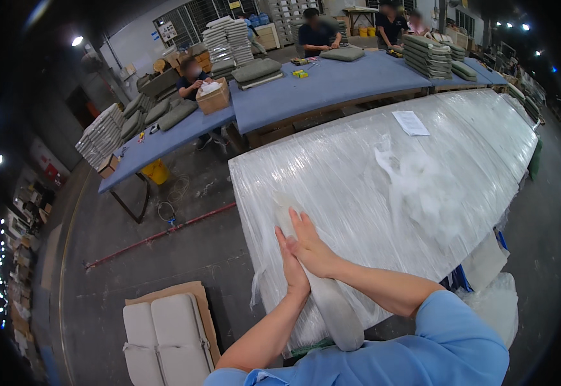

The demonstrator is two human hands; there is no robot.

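A long pale grey cushion [337, 312] stands on its edge on a plastic-wrapped surface [338, 174], with its near end close to my body. My left hand [291, 267] lies flat along the cushion's left side, fingers stretched forward. Just beside it, my right hand [314, 249] rests flat on the cushion's upper part, fingers straight and touching or nearly touching the left hand. Neither hand wraps round the cushion. The cushion's far right side is partly hidden by my right hand and forearm.
Loose white stuffing [425, 193] and a paper sheet [411, 123] lie on the wrap. Light cushions [168, 334] sit on cardboard on the floor at lower left. Beyond, people work at blue tables [332, 80] bearing green cushions. A red pipe [158, 235] crosses the floor.
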